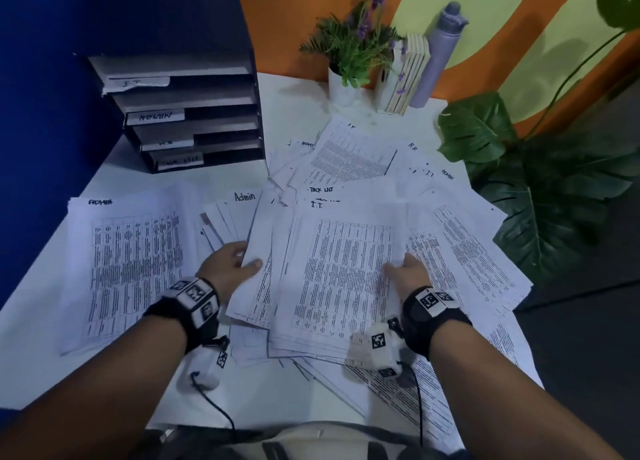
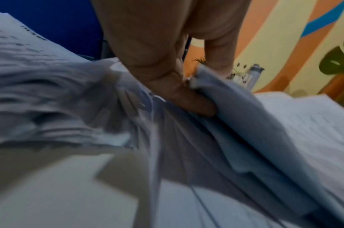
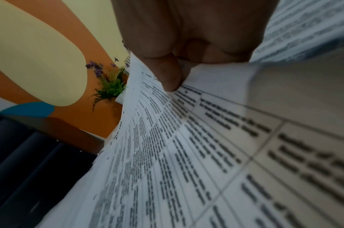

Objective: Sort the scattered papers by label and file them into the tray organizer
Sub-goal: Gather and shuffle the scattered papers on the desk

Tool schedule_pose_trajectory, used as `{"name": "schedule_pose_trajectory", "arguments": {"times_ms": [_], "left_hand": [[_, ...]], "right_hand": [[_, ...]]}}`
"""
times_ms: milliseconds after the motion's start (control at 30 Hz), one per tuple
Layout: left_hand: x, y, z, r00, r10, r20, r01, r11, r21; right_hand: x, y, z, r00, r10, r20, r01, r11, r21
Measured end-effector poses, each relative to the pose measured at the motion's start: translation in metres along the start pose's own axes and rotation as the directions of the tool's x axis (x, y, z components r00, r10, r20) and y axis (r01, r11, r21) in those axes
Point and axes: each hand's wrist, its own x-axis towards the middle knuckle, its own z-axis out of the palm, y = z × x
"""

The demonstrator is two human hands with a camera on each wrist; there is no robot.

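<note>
White printed papers lie scattered over the white table (image 1: 52,373). A bundle of sheets marked I.T. (image 1: 343,279) sits in the middle, lifted slightly. My left hand (image 1: 239,263) pinches its left edge, thumb on top; in the left wrist view the fingers (image 2: 186,98) curl under the sheets (image 2: 245,123). My right hand (image 1: 405,274) grips the right edge, and its thumb (image 3: 167,74) presses on the printed sheet (image 3: 186,154). A stack marked Admin (image 1: 128,269) lies at the left. The dark tray organizer (image 1: 194,113) stands at the back left, its shelves labelled IT, ADMIN, HR and TASK LIST.
A potted plant with purple flowers (image 1: 356,50), a few books (image 1: 408,75) and a grey bottle (image 1: 436,54) stand at the table's back. A large-leaved plant (image 1: 540,189) crowds the right edge. Loose sheets marked HR, IT, Admin (image 1: 429,168) lie beyond the bundle.
</note>
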Motion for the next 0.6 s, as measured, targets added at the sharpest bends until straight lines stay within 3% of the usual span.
{"name": "schedule_pose_trajectory", "arguments": {"times_ms": [67, 100, 200, 300, 467, 600], "left_hand": [[0.01, -0.003, 0.01, 0.998, 0.062, 0.0, -0.059, 0.958, 0.281], [0.011, -0.006, 0.015, 0.997, 0.073, -0.016, -0.063, 0.94, 0.336], [0.005, -0.019, 0.03, 0.99, 0.068, -0.126, -0.03, 0.959, 0.283], [0.002, -0.024, 0.037, 0.95, 0.114, -0.292, -0.024, 0.955, 0.295], [0.011, -0.023, 0.033, 0.957, 0.011, -0.288, 0.074, 0.956, 0.284], [0.02, -0.028, 0.034, 0.927, 0.081, -0.367, 0.03, 0.958, 0.287]], "right_hand": [[-0.003, 0.003, 0.006, 1.0, -0.027, -0.013, 0.028, 0.999, 0.026], [-0.005, 0.004, 0.008, 0.999, -0.04, -0.02, 0.04, 0.999, 0.021], [-0.004, 0.007, 0.011, 0.996, -0.07, -0.054, 0.066, 0.995, -0.071], [-0.001, 0.013, 0.008, 0.995, -0.086, -0.057, 0.076, 0.985, -0.156], [0.001, 0.023, 0.001, 0.992, -0.085, -0.095, 0.061, 0.97, -0.234], [0.0, 0.029, 0.0, 0.989, -0.113, -0.097, 0.085, 0.963, -0.256]]}}
